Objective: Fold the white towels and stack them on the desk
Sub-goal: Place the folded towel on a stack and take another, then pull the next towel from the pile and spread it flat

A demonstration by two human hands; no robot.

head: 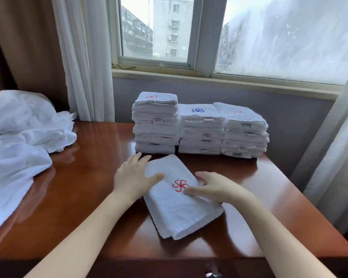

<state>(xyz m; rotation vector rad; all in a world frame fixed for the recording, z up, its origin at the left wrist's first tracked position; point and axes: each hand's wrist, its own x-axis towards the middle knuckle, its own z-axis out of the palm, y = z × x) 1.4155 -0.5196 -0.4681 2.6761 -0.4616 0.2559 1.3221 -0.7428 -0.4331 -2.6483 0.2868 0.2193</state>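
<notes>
Both forearms are stretched forward over the desk (78, 197). The left hand (133, 177) is laid flat, fingers straight and together along the left far edge of the folded towel (179, 213), with the thumb pressed on its top. The right hand (215, 189) is arched over the towel's right edge. Its thumb is set on the cloth just beside the red flower mark (180, 185), its fingers are curled over the edge, and the towel is pinched between them.

The towel is laid aslant near the middle of the desk. Its far corner is close to the stacks and its near end stops short of the desk's front edge. Bare wood is seen to the left, between the towel and the heap of loose white cloth (18, 141), which is spread over the desk's left side. More bare wood is seen on the right, up to the desk's right edge.

Three stacks are ranged side by side at the back under the window sill (209, 77). The left stack (156, 125), the tallest, is topped with a red mark, the middle stack (201, 131) with a blue one, and the right stack (244, 135) with a red one. The towels in each cannot be counted surely. One folded towel is held in front, and one heap is seen.
</notes>
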